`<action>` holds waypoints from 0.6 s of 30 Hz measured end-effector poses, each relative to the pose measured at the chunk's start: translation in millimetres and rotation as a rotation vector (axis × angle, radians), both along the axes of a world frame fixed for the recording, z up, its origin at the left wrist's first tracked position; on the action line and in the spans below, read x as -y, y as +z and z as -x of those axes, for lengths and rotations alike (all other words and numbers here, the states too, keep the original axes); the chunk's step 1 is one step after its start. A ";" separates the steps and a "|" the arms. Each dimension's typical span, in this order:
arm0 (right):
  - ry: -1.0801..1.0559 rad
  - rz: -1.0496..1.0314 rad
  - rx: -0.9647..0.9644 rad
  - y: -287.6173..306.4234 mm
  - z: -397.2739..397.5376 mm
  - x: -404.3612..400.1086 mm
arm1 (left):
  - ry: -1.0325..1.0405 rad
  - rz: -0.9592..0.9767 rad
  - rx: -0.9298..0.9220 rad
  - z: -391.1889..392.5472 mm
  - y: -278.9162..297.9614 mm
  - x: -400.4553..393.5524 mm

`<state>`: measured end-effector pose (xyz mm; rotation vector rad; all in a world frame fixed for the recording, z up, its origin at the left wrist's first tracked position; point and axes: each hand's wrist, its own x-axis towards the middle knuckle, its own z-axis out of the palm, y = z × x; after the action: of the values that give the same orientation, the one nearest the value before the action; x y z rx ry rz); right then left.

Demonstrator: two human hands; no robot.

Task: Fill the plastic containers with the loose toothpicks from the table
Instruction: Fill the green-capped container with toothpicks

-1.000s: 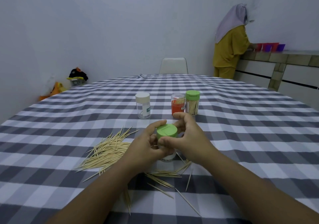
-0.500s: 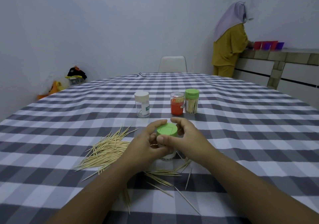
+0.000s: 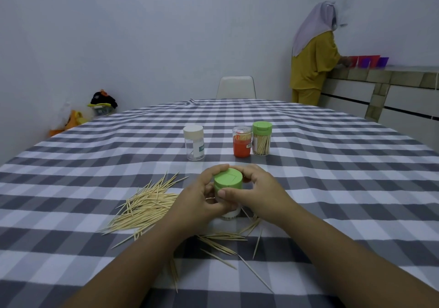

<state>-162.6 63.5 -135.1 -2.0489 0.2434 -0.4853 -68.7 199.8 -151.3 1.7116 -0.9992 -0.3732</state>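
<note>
Two hands [image 3: 234,196] gripping one green-lidded container [image 3: 228,190], three containers [image 3: 241,141] beyond

four plastic containers: one green-lidded container [image 3: 228,184] gripped between the two hands, left hand [image 3: 199,198] and right hand [image 3: 259,192]; three beyond the hands, a white-lidded one [image 3: 193,142], an orange one [image 3: 241,144], a green-lidded one [image 3: 261,138]. loose toothpicks [image 3: 147,206] left of the hands, too many to count. one chair [image 3: 236,87].
</note>
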 end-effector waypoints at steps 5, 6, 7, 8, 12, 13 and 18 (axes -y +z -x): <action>-0.078 -0.039 0.079 -4.9 -4.1 -4.5 | 0.038 0.008 0.041 1.5 -1.1 2.3; -0.077 -0.045 0.079 -4.8 -4.0 -4.6 | 0.041 0.007 0.048 1.9 -1.1 2.3; -0.062 -0.051 0.074 -4.5 -3.7 -3.8 | 0.039 0.005 0.052 1.9 -1.2 2.1; -0.037 -0.062 0.058 -3.5 -2.3 -2.4 | 0.035 0.002 0.055 1.8 -1.0 1.7; 0.079 -0.135 -0.043 -1.2 -0.9 4.9 | 0.001 -0.005 0.034 -2.6 -1.0 1.9; 0.079 -0.148 -0.046 -1.7 -1.1 5.7 | -0.003 -0.009 0.030 -3.2 -0.8 2.2; 0.044 -0.171 -0.012 -3.0 -0.9 1.0 | -0.036 -0.016 0.019 -1.3 0.4 2.2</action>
<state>-161.7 62.5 -138.1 -1.8867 0.2387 -0.4105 -67.4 197.6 -150.9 1.7162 -1.0449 -0.3895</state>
